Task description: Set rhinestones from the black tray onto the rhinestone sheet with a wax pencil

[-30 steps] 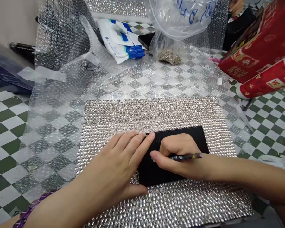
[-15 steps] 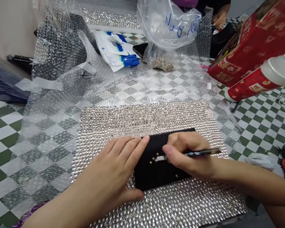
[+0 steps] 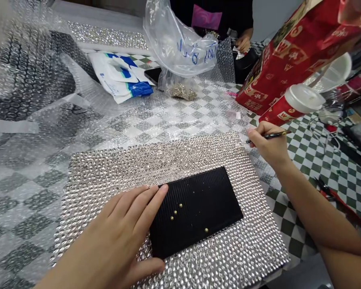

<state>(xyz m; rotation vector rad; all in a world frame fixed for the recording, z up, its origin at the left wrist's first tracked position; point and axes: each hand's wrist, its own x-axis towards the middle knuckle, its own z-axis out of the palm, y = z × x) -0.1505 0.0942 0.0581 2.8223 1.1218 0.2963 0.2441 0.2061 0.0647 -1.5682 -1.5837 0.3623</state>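
My left hand [image 3: 120,228] lies flat with fingers stretched over the left end of a black ribbed tray [image 3: 210,200]. Its thumb rests at the lower left corner. On the tray, three small gold beads [image 3: 175,212] sit in a slanting row, and another gold bead [image 3: 206,230] lies near the lower edge. Beneath the tray is a panel covered in silvery rhinestones [image 3: 108,168]. My right hand [image 3: 269,144] pinches a thin dark pen-like tool [image 3: 273,135] beyond the panel's upper right corner. The tool's tip points left, and whether it carries anything is too small to tell.
Bubble wrap [image 3: 27,72] covers the checkered table. Behind the panel are a wipes pack [image 3: 117,76], a phone [image 3: 153,75] and a clear bag of gold stones [image 3: 183,91]. A red paper bag [image 3: 289,56], red cup [image 3: 279,112] and pliers [image 3: 339,200] stand or lie right. Another person's hand [image 3: 243,43] shows behind.
My right hand has moved with the pen-like tool from over the tray to the upper right. Fewer gold beads show in the cluster. My left hand stays on the tray; the view has shifted right.
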